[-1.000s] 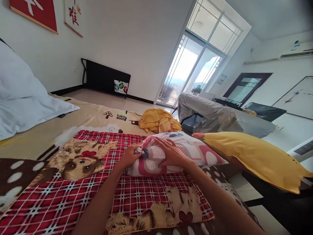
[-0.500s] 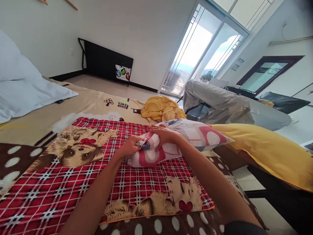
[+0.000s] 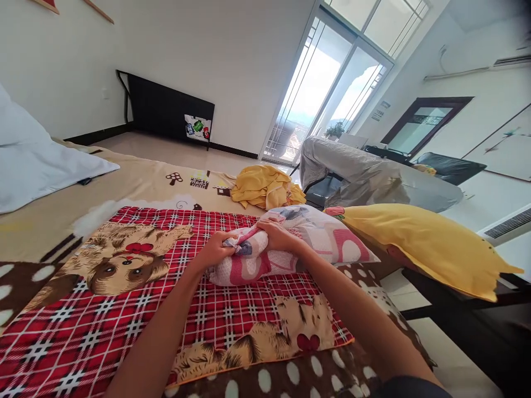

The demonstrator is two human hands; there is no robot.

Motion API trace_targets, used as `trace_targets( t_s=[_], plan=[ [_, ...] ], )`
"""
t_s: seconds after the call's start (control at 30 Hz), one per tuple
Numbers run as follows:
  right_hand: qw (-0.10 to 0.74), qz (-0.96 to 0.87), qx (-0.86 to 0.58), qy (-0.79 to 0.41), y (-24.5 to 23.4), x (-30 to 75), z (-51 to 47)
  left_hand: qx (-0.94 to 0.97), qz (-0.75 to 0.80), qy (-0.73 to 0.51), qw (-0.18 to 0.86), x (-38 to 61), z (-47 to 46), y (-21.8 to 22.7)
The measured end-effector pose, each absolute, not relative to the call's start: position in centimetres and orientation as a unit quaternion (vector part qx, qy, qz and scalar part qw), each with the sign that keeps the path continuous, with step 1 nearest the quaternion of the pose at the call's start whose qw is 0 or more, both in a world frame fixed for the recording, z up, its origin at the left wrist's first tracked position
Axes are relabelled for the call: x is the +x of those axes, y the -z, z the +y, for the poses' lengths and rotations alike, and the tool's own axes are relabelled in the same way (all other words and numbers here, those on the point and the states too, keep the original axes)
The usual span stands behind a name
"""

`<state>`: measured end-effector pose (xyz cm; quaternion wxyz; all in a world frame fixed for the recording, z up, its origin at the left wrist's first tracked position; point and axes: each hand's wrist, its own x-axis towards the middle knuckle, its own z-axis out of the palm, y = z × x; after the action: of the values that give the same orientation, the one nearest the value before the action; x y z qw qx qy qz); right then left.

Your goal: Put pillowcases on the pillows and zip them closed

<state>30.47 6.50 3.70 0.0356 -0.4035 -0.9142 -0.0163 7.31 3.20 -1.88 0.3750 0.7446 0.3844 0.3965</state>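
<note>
A pillow in a white, pink and grey patterned pillowcase (image 3: 321, 235) lies across a red plaid blanket (image 3: 141, 320) printed with dogs. My left hand (image 3: 213, 250) is closed on the bunched fabric at the pillow's left end. Over the top of the same end, my right hand (image 3: 280, 236) grips a fold of the case, its fingertips pulled in against the cloth. The two hands are a short way apart, with gathered fabric between them. Part of the left hand's grip is hidden by its own fingers.
A yellow pillow (image 3: 406, 232) lies right of the patterned one, at the bed's edge. Crumpled yellow cloth (image 3: 263, 185) sits beyond the blanket. White pillows (image 3: 53, 166) rest at the left. Covered furniture (image 3: 365, 171) stands behind, near a glass door (image 3: 327, 88).
My right hand's fingers have gone from lying spread over the pillow to curling onto the case's edge. My left hand keeps its hold. The view has shifted slightly.
</note>
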Motion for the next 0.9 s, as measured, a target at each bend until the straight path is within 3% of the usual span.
trace_targets(
  t_s=[0.37,0.67,0.9],
  plan=[
    [0.049,-0.912,-0.405,-0.037,-3.0,31.2,4.7,0.781,0.346,-0.365,0.369,7.8,1.8,0.3],
    [0.006,-0.917,-0.398,-0.033,-5.4,32.2,2.2,0.883,0.290,-0.322,0.179,9.0,-1.6,-3.2],
    [-0.001,-0.919,-0.393,-0.032,-8.5,34.8,0.7,0.871,0.305,-0.381,0.061,9.5,-4.5,-5.9]
  ],
)
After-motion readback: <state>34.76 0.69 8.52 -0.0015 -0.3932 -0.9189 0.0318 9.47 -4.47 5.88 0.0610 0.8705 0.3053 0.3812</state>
